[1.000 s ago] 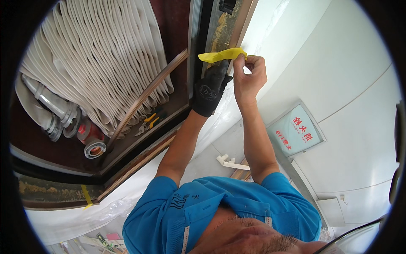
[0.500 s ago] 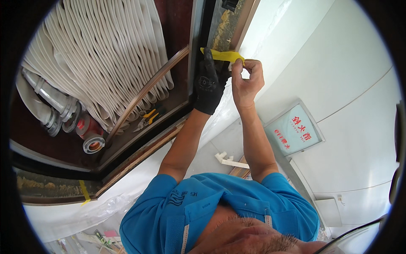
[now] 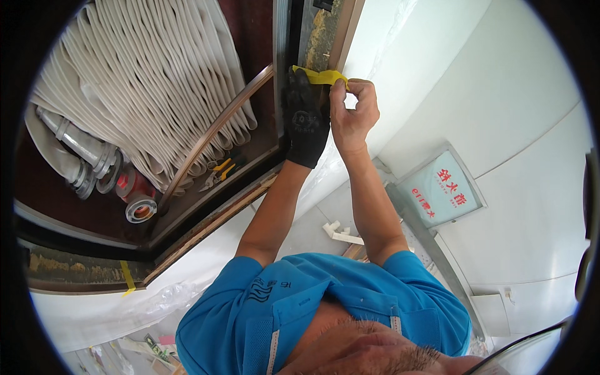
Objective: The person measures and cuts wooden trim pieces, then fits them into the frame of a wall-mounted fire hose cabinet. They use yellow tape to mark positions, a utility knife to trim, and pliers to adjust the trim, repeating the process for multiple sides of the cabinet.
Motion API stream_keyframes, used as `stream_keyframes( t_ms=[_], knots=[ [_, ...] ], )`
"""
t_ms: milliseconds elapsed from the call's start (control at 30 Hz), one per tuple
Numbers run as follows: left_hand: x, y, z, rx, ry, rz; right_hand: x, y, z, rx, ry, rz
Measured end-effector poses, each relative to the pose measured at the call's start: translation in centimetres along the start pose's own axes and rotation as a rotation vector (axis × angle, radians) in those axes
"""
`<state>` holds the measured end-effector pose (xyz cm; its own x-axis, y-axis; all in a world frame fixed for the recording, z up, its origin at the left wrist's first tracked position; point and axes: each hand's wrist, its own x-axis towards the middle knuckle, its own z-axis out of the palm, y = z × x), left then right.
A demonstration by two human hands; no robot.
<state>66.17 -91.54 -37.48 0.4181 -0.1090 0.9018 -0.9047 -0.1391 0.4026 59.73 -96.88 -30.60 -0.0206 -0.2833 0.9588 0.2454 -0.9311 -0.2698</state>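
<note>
A short strip of yellow tape (image 3: 322,76) lies across the brown, stone-patterned edge of a cabinet frame (image 3: 322,28). My left hand (image 3: 305,119), in a black glove, lies flat against the frame with its fingertips holding down the tape's left end. My bare right hand (image 3: 353,109) pinches the tape's right end between thumb and forefinger. The two hands touch each other at the tape.
Inside the open cabinet sit a folded white fire hose (image 3: 144,81), a metal bar (image 3: 212,134), a red valve (image 3: 134,190) and yellow-handled pliers (image 3: 219,170). A red-lettered sign panel (image 3: 440,194) is on the white wall. Another yellow tape piece (image 3: 127,276) is on the lower frame.
Both hands have moved the tape from the air onto the frame edge. The strip, loose and arched before, now lies flatter against the frame.
</note>
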Motion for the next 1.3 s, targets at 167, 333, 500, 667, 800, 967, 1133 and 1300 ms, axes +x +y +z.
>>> stream_keyframes(
  t_ms=[167,333,500,667,800,967,1133,1300],
  knots=[
    [0.3,-1.1,-0.7,-0.232,-0.157,-0.091,-0.2,0.1,-0.6,0.055,-0.071,0.003],
    [1.4,0.0,-1.5,-0.229,-0.21,-0.145,-0.1,0.7,-1.1,0.145,-0.123,0.039],
    [2.5,0.1,-1.3,-0.274,-0.264,-0.207,-0.1,1.5,-1.8,0.564,-0.177,0.575],
    [2.7,0.5,-1.8,-0.064,-0.236,-0.132,0.3,3.2,-1.5,0.6,-0.259,0.778],
    [2.8,0.5,-2.2,-0.14,-0.242,-0.161,1.8,3.8,-1.9,0.446,-0.352,0.848],
    [2.7,1.0,-2.6,-0.163,-0.306,-0.242,1.8,6.4,-2.1,0.59,-0.199,0.819],
    [3.2,0.7,-2.8,-0.201,-0.343,-0.321,2.2,4.8,-1.6,0.173,-0.363,0.642],
    [2.8,0.6,-1.9,-0.274,-0.296,-0.351,2.3,6.2,-1.9,0.383,-0.373,0.764]
  ],
)
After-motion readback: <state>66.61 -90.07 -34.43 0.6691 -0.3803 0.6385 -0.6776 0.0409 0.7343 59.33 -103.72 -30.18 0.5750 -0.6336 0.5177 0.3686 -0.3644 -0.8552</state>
